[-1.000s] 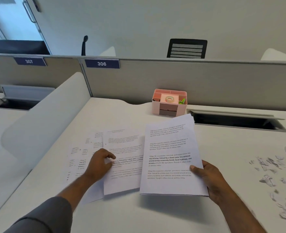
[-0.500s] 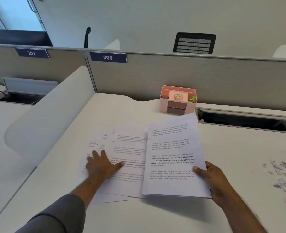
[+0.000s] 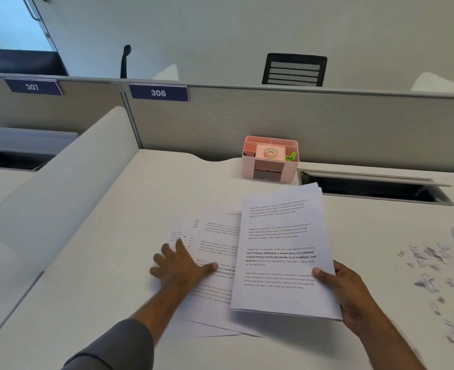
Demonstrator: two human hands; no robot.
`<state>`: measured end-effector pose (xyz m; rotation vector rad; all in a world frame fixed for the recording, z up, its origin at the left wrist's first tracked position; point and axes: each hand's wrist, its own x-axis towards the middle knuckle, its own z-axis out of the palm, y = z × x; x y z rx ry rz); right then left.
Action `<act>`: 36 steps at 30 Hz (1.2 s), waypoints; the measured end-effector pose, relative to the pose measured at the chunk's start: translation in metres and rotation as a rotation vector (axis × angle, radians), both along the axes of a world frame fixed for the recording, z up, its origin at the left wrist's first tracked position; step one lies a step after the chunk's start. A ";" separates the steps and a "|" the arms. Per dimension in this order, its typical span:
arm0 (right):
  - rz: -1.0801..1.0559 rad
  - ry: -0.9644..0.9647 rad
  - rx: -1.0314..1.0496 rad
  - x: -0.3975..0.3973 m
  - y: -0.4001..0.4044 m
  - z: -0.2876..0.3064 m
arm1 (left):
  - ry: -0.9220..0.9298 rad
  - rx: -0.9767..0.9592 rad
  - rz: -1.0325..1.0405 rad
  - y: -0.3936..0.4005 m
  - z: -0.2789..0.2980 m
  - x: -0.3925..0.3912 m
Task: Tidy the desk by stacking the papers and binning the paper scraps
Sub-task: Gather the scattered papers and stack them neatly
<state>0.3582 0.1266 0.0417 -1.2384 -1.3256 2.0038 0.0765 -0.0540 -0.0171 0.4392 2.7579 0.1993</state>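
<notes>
Partition plates [image 3: 158,92] read "306" and "307"; held sheets [image 3: 282,252] begin "Village life".

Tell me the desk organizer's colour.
Pink, with grey drawer fronts; the desk organizer shows clearly in the head view.

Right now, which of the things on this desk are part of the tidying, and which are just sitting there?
Part of the job:
- held stack of papers, gripped by the right hand
- loose sheets under the flat left hand
- paper scraps at the right

Just lying about:
- pink desk organiser with tape roll
- desk's cable tray opening
</notes>
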 end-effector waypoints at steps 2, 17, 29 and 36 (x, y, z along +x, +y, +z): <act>-0.008 -0.005 -0.001 0.005 0.000 0.001 | 0.014 0.022 0.115 -0.005 0.001 -0.001; -0.010 -0.026 -0.018 0.012 0.004 -0.002 | -0.107 0.367 0.162 -0.024 0.015 -0.019; -0.029 -0.033 -0.010 0.026 0.024 0.000 | -0.260 0.800 0.092 -0.051 0.046 -0.049; -0.010 -0.054 -0.017 0.027 0.026 -0.007 | -0.535 0.877 0.139 -0.054 0.045 -0.048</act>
